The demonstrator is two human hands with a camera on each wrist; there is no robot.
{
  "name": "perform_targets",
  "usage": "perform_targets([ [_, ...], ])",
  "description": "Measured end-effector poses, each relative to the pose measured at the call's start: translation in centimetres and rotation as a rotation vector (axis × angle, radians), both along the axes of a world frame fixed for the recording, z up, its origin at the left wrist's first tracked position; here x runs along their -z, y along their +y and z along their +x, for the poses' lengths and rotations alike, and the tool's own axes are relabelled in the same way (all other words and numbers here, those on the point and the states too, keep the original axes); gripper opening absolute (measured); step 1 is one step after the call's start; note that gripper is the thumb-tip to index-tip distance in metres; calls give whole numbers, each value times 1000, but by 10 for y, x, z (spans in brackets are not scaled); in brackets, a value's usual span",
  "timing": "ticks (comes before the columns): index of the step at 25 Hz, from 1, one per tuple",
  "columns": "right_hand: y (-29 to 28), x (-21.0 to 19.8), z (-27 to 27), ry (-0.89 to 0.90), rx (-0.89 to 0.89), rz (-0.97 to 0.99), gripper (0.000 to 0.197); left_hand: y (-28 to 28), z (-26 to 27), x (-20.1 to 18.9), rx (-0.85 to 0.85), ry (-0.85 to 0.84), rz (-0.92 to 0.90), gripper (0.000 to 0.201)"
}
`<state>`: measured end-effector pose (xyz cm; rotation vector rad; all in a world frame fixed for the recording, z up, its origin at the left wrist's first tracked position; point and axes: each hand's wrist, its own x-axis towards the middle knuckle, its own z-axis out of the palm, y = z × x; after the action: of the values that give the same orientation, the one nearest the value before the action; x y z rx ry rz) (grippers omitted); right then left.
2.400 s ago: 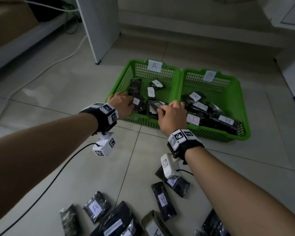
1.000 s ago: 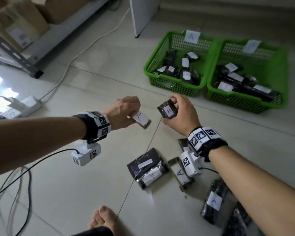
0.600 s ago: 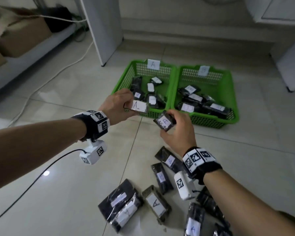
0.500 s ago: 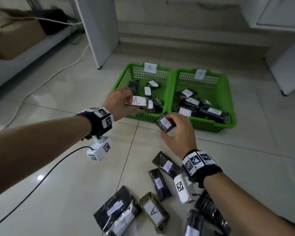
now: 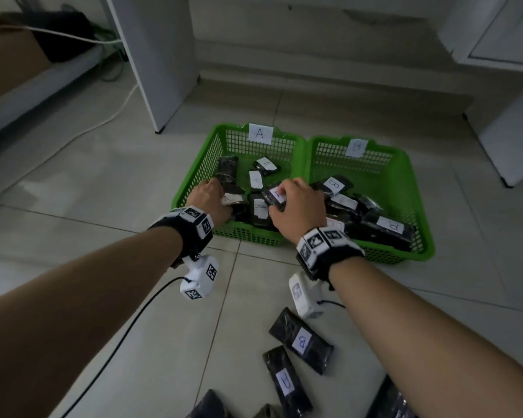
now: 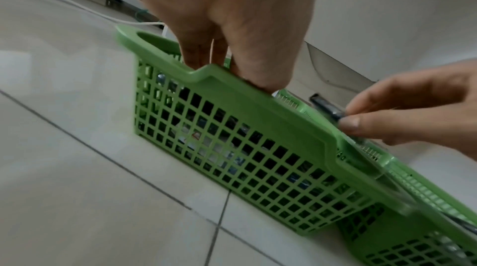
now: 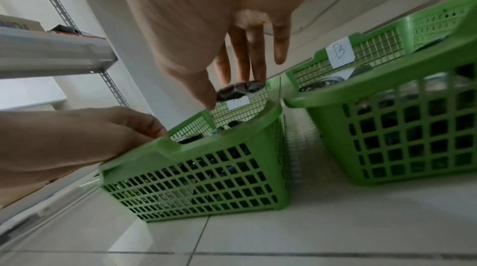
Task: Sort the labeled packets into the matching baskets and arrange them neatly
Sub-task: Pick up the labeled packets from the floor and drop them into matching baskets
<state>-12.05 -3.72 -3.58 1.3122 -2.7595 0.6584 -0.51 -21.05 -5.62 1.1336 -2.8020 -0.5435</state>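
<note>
Two green baskets stand side by side on the floor, basket A (image 5: 207, 164) on the left and basket B (image 5: 417, 188) on the right, each holding several black packets with white labels. My left hand (image 5: 221, 203) is down in the front left of basket A, fingers curled on a labeled packet (image 5: 232, 200); the rim (image 6: 232, 84) hides its fingertips in the left wrist view. My right hand (image 5: 277, 203) pinches a black packet marked A (image 7: 240, 90) between thumb and fingers just above the front right of basket A (image 7: 196, 152). A B packet (image 5: 301, 339) and another packet (image 5: 286, 381) lie on the floor near me.
More packets lie at the bottom edge of the head view. A white cabinet panel (image 5: 160, 70) stands behind basket A to the left, white furniture (image 5: 511, 131) at the far right. A white cable (image 5: 73, 140) and a black wrist cable (image 5: 118, 342) cross the tiles.
Both hands have moved forward from above the floor tiles to basket A, each carrying its packet. The left hand has gone down inside the basket; the right hand now hovers over it.
</note>
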Motion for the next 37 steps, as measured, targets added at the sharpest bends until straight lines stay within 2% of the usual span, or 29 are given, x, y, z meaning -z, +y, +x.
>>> perform_targets([
  [5, -13, 15, 3, -7, -14, 201, 22, 6, 12, 2, 103, 22, -37, 38],
  [9, 14, 13, 15, 12, -63, -26, 14, 17, 26, -9, 135, -25, -151, 36],
  [11, 43, 16, 26, 46, -68, -145, 14, 33, 31, -18, 216, 11, -261, 32],
  [14, 100, 32, 45, -11, -117, -215, 17, 73, 39, -29, 536, 118, -359, 28],
  [16, 137, 48, 55, -162, -135, -147, 20, 105, 47, -28, 766, 105, -290, 23],
  [19, 179, 63, 63, -403, -94, 70, 26, 148, 63, -16, 1087, -160, -195, 19],
  [22, 203, 74, 73, -452, -129, 147, 44, 176, 80, 3, 1268, -384, -146, 31],
  [24, 213, 82, 80, -428, -124, 174, 48, 191, 86, 10, 1311, -428, -126, 35],
  [30, 229, 83, 81, -401, 12, 179, 27, 207, 82, 24, 1314, -567, -199, 47],
  [33, 242, 86, 78, -390, 62, 167, 31, 214, 79, 29, 1291, -672, -247, 51],
  [35, 244, 86, 78, -375, 36, 151, 35, 214, 78, 27, 1292, -647, -236, 48],
  [37, 241, 84, 77, -355, 40, 142, 27, 207, 77, 20, 1334, -515, -249, 48],
])
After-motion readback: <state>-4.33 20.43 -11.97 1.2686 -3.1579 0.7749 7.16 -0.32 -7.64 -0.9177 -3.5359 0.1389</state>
